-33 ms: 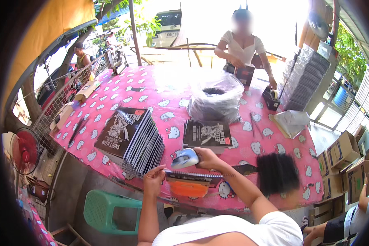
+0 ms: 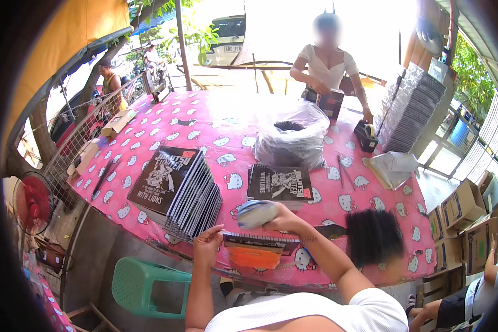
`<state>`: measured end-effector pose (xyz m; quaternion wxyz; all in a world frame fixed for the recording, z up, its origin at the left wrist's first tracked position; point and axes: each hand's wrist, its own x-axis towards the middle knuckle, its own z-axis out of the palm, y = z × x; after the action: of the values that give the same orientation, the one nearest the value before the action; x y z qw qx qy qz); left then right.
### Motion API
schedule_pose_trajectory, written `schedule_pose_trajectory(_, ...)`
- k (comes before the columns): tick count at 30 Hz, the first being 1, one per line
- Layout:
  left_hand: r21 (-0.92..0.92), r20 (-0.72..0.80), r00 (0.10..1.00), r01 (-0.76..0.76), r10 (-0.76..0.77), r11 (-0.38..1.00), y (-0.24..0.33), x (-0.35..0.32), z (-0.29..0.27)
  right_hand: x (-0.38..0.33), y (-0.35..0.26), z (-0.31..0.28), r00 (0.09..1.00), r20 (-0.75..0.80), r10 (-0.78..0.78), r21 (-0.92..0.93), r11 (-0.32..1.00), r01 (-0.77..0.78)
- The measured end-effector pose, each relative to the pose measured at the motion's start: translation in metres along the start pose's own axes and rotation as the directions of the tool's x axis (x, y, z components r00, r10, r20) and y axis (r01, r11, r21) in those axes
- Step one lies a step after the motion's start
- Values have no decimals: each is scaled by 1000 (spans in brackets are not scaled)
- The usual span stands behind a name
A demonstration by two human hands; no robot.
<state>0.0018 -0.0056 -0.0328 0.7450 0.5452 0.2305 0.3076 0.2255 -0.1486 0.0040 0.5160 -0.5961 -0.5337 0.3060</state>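
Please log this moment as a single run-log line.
left hand: on spiral notebook edge | right hand: holding bluish pad above it | leaning notebook stack: left | table: pink

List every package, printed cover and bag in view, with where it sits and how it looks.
Fanned stack of notebooks: table's left, black printed covers.
Smaller notebook stack: table centre, black covers.
Clear plastic bag: behind that stack, dark contents.
Wrapped bundles: table's far right, tall leaning pile.
Cardboard boxes: right of the table, brown, stacked.
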Motion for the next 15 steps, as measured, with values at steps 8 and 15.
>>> schedule_pose_trajectory(8, 7, 72, 997, 2, -3, 1000, -4, 7, -4, -47, 37, -28, 990, -136, -38, -678, 732, -65)
schedule_pose_trajectory(15, 55, 131, 991, -34, 27, 998, 9, 5, 12, -63, -82, -10, 931, -310, -190, -498, 867, 11)
